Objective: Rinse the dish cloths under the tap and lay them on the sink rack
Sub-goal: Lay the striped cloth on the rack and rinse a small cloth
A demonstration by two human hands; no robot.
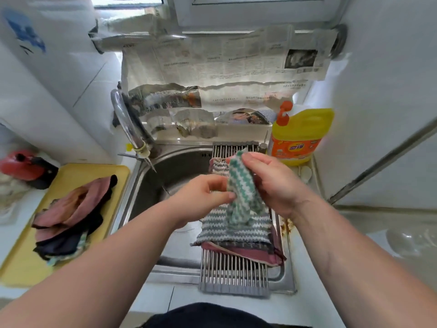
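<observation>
Left hand: the left hand point(203, 194) is closed in a pinch on the lower left edge of the green cloth point(241, 188), thumb and fingertips pressed together on the fabric.
Right hand: the right hand point(276, 183) grips the same cloth from the other side, with its fingers curled over the cloth's top end.
Green cloth: green and white zigzag weave, held up between the two hands, crumpled, its lower part hanging below them.
Grey cloth: a grey and white striped cloth point(238, 229) lies flat just under both hands, beneath the hanging end of the green one.
Pink cloth: a dusky pink cloth point(255, 253) lies under the grey one, its edge showing on the side nearer the person.
Sink rack: the sink rack point(234, 272) of metal bars spans the sink point(170, 171) below the right hand and carries the two laid cloths.
Tap: the tap point(125, 119) curves up beyond the left hand, on its outer side.
Cloth pile: more cloths point(71, 216), pink and dark, lie heaped on a yellow tray point(21, 263) on the worktop point(156, 301), well out past the left forearm.
Bottle: a yellow detergent bottle point(300, 136) stands just beyond the right hand.
</observation>
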